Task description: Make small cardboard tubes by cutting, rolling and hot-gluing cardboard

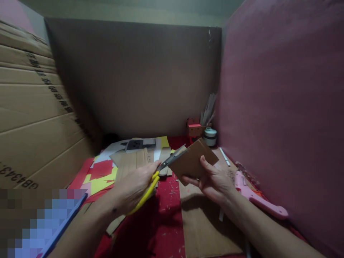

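The small cardboard piece (188, 163) is in my right hand (215, 181), thumb against its face and fingers curled at its near edge. My left hand (137, 184), apart from the right, is closed around the yellow handles of the scissors (155, 179). The piece lies forward and right of my left hand. Its long axis slants from near-left to far-right, and the blades run almost along its upper-left long edge; I can't tell whether they bite it.

The card is flat, stiff, matt brown and four-cornered; the blades are slim grey metal. Below my right hand lies a larger cardboard sheet (206, 233), smooth and tan, on a red covering (168, 218) flecked with scraps. Right of that hand rests a glossy pink glue gun (266, 204); beyond my left hand, ridged corrugated card (129, 161).
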`<action>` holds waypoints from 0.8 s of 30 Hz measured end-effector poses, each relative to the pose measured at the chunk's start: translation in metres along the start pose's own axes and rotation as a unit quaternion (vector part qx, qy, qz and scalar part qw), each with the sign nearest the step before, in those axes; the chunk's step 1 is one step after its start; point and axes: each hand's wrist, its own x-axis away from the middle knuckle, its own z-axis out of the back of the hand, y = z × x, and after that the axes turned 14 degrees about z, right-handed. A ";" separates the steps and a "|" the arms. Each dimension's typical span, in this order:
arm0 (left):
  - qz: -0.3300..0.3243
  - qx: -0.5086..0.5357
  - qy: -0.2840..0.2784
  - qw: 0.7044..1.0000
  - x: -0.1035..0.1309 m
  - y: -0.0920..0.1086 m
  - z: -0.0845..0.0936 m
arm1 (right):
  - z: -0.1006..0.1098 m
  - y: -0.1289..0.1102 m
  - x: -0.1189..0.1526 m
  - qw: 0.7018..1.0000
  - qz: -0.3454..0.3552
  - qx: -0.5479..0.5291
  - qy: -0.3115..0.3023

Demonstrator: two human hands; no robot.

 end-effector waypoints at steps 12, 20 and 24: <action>-0.002 -0.135 -0.039 0.990 0.008 0.016 0.001 | 0.001 -0.001 -0.001 1.000 -0.010 0.009 0.022; 0.002 -0.154 -0.032 0.988 0.007 0.016 -0.002 | 0.006 0.000 -0.005 0.999 -0.022 0.027 0.005; -0.003 -0.152 -0.030 0.988 0.007 0.011 -0.007 | 0.004 -0.001 -0.005 0.999 -0.017 0.035 0.015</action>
